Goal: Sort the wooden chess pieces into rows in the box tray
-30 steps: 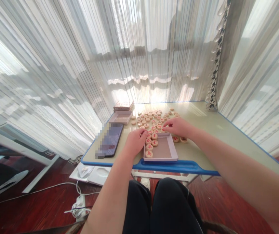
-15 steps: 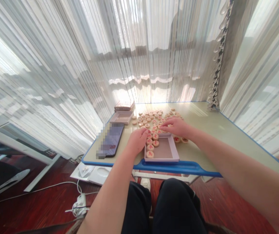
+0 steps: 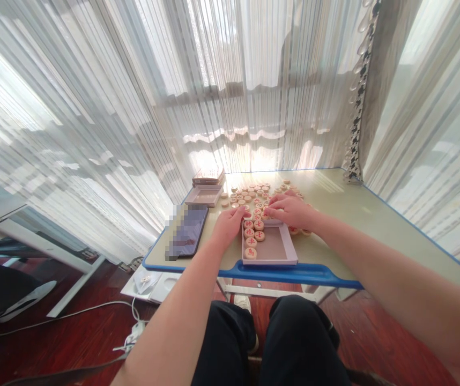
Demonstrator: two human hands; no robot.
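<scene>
Left hand [image 3: 228, 225] at the far left corner of the tray [image 3: 277, 249], grip narrow: fingers half curled, tips touching the round wooden discs [image 3: 251, 242] lying there. No telling whether one is pinched between them. Right hand [image 3: 290, 210] over the tray's far edge, grip likewise narrow, fingers drawn together and pressed down among the loose discs [image 3: 254, 192]; hold on any single disc not discernible.

Counts: two hands. One shallow white tray near the front edge of the surface [image 3: 354, 214], with six discs visible inside, all along its left side. Loose discs beyond the tray too crowded and too far hidden by the hands for a count. One dark phone [image 3: 187, 236] left of the left hand, screen blurred. One second tray [image 3: 203, 195] farther back, just in front of a flat stack [image 3: 208, 175].

Writing: red characters on the disc tops, too small to read.
</scene>
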